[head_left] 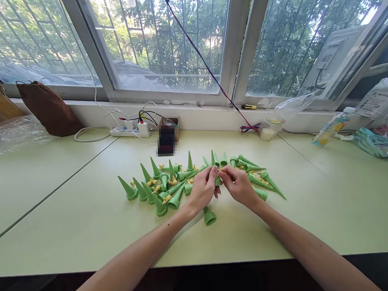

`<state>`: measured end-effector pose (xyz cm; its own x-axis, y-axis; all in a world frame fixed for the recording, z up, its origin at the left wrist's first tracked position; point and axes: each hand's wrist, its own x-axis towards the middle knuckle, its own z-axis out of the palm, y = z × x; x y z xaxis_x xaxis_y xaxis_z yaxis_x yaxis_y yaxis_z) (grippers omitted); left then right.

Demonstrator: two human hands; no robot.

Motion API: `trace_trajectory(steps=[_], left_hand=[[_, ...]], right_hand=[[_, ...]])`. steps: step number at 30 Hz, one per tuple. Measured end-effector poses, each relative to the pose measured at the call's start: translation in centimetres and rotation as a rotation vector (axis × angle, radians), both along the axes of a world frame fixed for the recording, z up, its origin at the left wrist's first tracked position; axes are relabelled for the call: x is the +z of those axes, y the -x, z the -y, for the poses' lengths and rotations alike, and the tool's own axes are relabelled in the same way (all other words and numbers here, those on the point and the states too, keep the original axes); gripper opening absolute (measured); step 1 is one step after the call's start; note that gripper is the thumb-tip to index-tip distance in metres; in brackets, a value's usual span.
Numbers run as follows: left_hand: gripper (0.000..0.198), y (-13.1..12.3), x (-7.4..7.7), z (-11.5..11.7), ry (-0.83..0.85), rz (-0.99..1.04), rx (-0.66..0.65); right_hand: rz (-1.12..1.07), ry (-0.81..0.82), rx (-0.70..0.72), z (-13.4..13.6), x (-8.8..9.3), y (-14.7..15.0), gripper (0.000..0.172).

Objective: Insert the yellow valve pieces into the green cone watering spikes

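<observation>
My left hand (202,189) is closed around a green plastic cone spike (209,216), whose wide end sticks out below the palm. My right hand (238,186) meets it at the fingertips, pinching a small part at the spike's upper end (218,180); what that part is I cannot make out. Both hands hover just over the pale green table (88,218). Behind and beside them lies a scatter of several more green cone spikes (157,185), some upright, some lying flat, mixed with small yellow pieces (166,199).
Along the window sill stand a white power strip (130,130) with cables, a small dark box (168,138), a brown pouch (49,109) at left, a clear bag with a jar (272,127), and plastic packets (373,133) at right. The table's front edge runs just below my forearms.
</observation>
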<state>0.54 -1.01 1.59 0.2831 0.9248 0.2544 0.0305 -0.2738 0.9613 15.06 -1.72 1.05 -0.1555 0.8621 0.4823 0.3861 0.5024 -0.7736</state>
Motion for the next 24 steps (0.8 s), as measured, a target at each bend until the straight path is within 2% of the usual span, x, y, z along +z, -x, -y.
trace_trajectory(steps=[11, 24], left_hand=[[0.042, 0.20, 0.44, -0.22, 0.170, 0.059, -0.088], [0.038, 0.27, 0.03, -0.19, 0.005, 0.045, -0.059]], right_hand=[[0.081, -0.078, 0.019, -0.08, -0.05, 0.09, 0.031], [0.108, -0.075, -0.030, -0.21, -0.51, -0.05, 0.035]])
